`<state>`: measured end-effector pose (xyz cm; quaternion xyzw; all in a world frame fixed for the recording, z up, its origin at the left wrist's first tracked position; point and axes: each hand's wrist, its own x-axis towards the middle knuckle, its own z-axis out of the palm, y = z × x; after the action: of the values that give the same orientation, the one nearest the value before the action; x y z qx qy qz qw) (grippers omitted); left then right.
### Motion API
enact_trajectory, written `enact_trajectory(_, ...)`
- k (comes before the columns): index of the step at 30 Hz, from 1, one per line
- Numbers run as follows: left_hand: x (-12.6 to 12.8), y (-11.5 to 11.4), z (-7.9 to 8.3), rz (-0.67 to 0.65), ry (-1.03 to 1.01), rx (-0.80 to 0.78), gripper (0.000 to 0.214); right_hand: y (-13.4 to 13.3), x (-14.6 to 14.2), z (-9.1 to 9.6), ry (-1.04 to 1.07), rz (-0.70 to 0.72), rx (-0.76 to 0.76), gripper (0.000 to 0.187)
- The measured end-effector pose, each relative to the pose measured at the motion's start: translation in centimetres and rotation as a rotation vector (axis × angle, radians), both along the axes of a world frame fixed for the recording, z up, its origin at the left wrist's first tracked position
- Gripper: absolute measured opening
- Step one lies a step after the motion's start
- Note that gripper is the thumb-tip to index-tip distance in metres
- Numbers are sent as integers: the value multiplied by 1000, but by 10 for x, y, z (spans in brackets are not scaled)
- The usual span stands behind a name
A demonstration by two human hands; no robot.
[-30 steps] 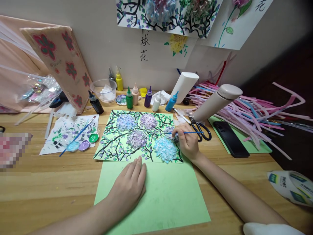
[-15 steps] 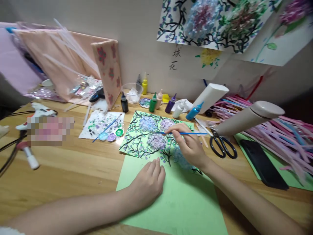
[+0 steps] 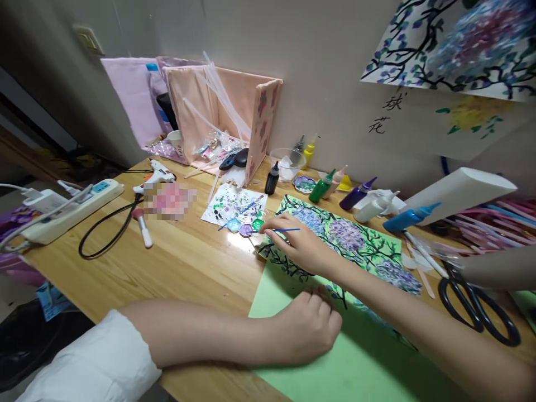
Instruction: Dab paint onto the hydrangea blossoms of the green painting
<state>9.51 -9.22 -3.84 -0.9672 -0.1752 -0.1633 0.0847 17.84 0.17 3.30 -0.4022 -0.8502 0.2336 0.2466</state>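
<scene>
My right hand [image 3: 299,243] pinches a thin blue paintbrush [image 3: 288,230], its tip at the small purple paint cap [image 3: 245,230]. Beside that cap are a light blue paint cap [image 3: 233,225] and a green paint cap [image 3: 257,224]. My right forearm crosses above a green sheet painted with black branches and purple and blue flowers [image 3: 345,234], hiding part of it. My left hand [image 3: 307,329], fingers curled in with nothing visible in them, rests on a plain light green sheet [image 3: 377,368] below the painting.
A paint-stained tissue [image 3: 224,202] bears a second brush. Paint bottles, including a black one [image 3: 272,180] and a blue one [image 3: 408,219], stand or lean behind the painting. Black-handled scissors [image 3: 471,301] lie right. A glue gun [image 3: 157,176] and power strip [image 3: 79,209] are left.
My right hand has carried the brush from the painted flowers left to the paint caps. The left hand's fingers have curled in. The view has turned left.
</scene>
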Motion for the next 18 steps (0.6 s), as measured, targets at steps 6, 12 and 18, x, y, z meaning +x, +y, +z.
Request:
enact_trajectory(6, -1, 0, 1, -1, -12, -5, 13, -2, -4, 0, 10, -15, -34, 20)
enact_trajectory(12, -1, 1, 2, 4, 52, -6, 20, -11, 18, 15, 122, -93, 16, 22)
enact_trajectory(18, 0, 4, 3, 17, 68, 14, 31, -47, 99, 16, 343, -525, 150, 24)
